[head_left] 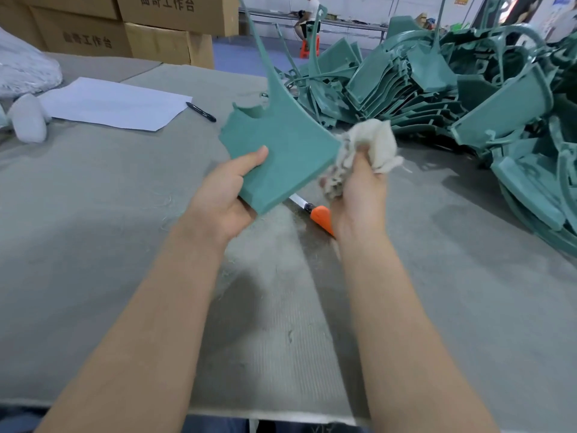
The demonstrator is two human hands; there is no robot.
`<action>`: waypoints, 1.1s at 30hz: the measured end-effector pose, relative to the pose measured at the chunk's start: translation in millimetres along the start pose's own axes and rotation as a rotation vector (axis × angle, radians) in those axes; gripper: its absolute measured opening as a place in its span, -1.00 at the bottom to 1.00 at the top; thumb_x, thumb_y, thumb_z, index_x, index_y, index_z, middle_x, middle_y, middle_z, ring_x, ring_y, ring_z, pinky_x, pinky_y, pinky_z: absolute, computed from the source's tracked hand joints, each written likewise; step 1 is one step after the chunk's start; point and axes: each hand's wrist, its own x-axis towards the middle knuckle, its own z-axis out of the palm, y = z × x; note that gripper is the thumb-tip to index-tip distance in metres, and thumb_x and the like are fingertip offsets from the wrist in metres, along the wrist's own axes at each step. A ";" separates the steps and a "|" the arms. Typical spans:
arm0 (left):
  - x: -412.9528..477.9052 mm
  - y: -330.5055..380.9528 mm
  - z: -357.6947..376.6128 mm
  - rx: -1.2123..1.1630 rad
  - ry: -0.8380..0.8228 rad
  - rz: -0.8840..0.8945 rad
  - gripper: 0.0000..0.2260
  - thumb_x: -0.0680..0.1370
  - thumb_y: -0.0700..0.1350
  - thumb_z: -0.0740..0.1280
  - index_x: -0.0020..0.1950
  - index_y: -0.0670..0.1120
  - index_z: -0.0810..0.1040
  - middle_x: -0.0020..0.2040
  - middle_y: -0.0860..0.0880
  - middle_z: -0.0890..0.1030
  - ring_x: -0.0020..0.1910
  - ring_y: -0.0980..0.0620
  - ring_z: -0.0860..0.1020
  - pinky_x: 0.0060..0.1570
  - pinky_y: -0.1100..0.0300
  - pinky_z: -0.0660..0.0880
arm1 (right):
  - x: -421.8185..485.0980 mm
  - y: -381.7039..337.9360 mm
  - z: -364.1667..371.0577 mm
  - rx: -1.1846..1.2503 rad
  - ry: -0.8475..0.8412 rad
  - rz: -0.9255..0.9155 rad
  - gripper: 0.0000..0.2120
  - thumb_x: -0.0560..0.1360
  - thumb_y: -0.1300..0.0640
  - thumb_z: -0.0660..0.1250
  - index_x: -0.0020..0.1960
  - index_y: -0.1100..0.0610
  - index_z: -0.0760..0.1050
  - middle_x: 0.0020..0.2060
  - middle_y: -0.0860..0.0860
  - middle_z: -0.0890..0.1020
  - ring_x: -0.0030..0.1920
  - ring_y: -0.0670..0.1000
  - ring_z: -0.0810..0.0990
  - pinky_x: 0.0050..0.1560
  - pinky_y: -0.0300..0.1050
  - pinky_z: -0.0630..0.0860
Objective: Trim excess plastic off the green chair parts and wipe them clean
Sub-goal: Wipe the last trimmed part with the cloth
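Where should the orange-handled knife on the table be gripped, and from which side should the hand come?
Grip the knife by its orange handle, coming from the near right. That thick end points toward the person; the white front end, probably the blade, runs under the green chair part in the left hand. The right hand grips the rag, so that likely goes down first.

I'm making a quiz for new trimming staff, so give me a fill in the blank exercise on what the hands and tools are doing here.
1. The left hand grips a chair part coloured ____.
2. The right hand holds the rag, while the knife lies on the ____.
3. The knife's handle is ____.
Missing words: green, table, orange.
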 end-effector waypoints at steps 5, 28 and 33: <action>2.9 0.3 0.2 -0.214 0.072 0.064 -0.89 0.60 -0.18 0.26 0.03 -0.11 0.58 -0.04 -0.05 0.71 -0.05 0.00 0.67 0.17 -0.02 0.54 | 12.8 -9.6 -18.9 0.060 0.131 -0.063 -0.69 0.55 0.44 0.08 0.07 0.09 0.44 -0.08 0.06 0.54 -0.15 0.04 0.51 -0.27 -0.15 0.50; 1.1 -17.9 11.1 0.018 0.096 0.140 -0.77 0.63 -0.15 0.24 0.26 -0.16 0.52 0.15 -0.11 0.65 0.07 -0.02 0.65 0.02 0.10 0.59 | -11.3 19.5 9.6 -0.388 -0.061 0.080 -0.55 0.62 -0.10 0.17 -0.04 0.31 0.50 -0.04 0.34 0.63 0.00 0.36 0.62 0.09 0.20 0.57; 3.2 -7.9 3.3 -0.170 0.114 0.064 -0.74 0.62 -0.16 0.24 0.30 -0.18 0.50 0.13 -0.14 0.65 0.02 -0.05 0.66 -0.06 0.09 0.62 | -14.2 24.2 14.9 -0.394 -0.191 0.118 -0.59 0.58 -0.21 0.18 0.08 0.09 0.60 0.04 0.14 0.69 0.09 0.12 0.66 0.25 0.13 0.51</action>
